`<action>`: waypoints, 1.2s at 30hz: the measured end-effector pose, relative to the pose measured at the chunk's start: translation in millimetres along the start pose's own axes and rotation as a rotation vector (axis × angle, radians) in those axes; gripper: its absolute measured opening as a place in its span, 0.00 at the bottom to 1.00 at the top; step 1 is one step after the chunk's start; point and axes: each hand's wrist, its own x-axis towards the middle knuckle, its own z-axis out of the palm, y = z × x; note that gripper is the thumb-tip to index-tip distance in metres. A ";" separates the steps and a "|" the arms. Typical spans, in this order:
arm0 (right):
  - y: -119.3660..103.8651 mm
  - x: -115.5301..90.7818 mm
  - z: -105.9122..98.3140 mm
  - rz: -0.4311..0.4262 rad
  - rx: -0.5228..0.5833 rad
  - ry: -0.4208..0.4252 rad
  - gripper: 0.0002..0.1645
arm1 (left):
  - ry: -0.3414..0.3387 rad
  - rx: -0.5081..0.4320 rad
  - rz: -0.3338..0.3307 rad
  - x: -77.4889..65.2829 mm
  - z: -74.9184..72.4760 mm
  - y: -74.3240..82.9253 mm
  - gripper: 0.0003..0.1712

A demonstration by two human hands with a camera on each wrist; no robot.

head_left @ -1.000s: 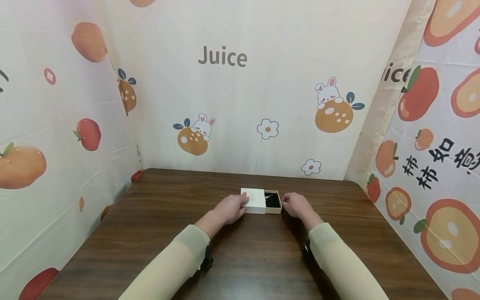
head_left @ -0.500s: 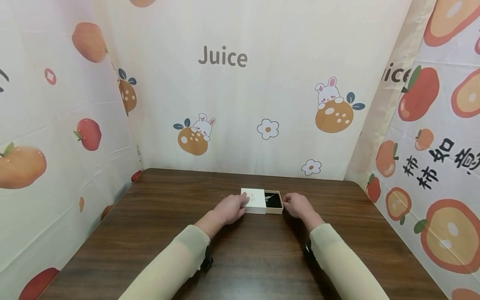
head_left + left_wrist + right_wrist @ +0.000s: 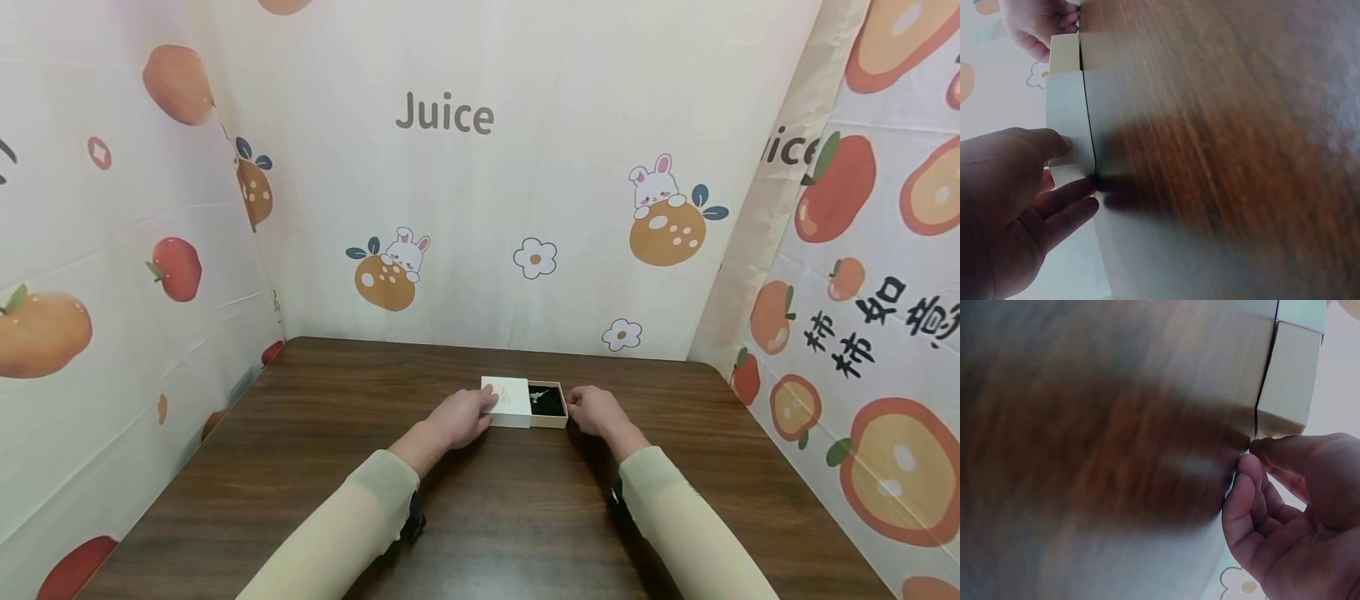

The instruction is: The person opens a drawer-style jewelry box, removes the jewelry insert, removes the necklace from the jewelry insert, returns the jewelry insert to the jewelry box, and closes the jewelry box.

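Observation:
A white jewelry box sleeve (image 3: 511,402) lies on the table, printed with small lettering. Out of its right end sticks a cream-edged drawer (image 3: 550,422) with a black insert (image 3: 553,404). On the insert rests a small silvery piece of jewelry (image 3: 537,397). My left hand (image 3: 462,417) grips the sleeve's left end; in the left wrist view its thumb (image 3: 1055,145) presses the sleeve's near side. My right hand (image 3: 595,410) is at the drawer's outer end, thumb and curled fingers pinching low there, as the right wrist view shows. What exactly sits between those fingertips is hidden.
The dark brown wood-grain table (image 3: 495,517) extends around the box to a back edge close behind it. Printed fabric curtains (image 3: 465,192) with fruit and bunnies enclose the back and both sides. A black wrist device (image 3: 415,515) hangs under the left sleeve cuff.
The drawer has slid slightly farther right out of the sleeve, the right hand moving with it. More of the silvery jewelry shows. The left hand and sleeve stay in place.

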 end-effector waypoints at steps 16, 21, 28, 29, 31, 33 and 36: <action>2.1 0.9 1.2 0.014 0.027 -0.024 0.08 | 0.016 -0.009 0.023 -0.7 -0.1 -0.8 0.27; 2.8 0.5 0.2 0.017 0.015 -0.030 0.08 | 0.015 -0.004 0.024 0.3 0.1 -1.3 0.27; 7.0 3.3 1.2 0.000 0.046 -0.028 0.08 | 0.014 0.012 0.015 1.8 0.3 -1.2 0.27; 8.6 3.6 1.2 -0.005 0.061 -0.033 0.08 | 0.014 0.014 0.013 1.6 0.5 -1.1 0.27; 11.6 3.7 -0.2 -0.004 0.097 -0.051 0.08 | 0.011 0.013 0.008 2.3 1.5 -1.4 0.27; 13.4 3.3 -3.7 0.003 0.123 -0.062 0.09 | 0.009 0.005 0.007 3.3 2.1 -1.5 0.27; 12.7 3.5 -9.8 -0.001 0.130 -0.027 0.13 | 0.001 -0.006 -0.001 3.9 2.5 -1.7 0.27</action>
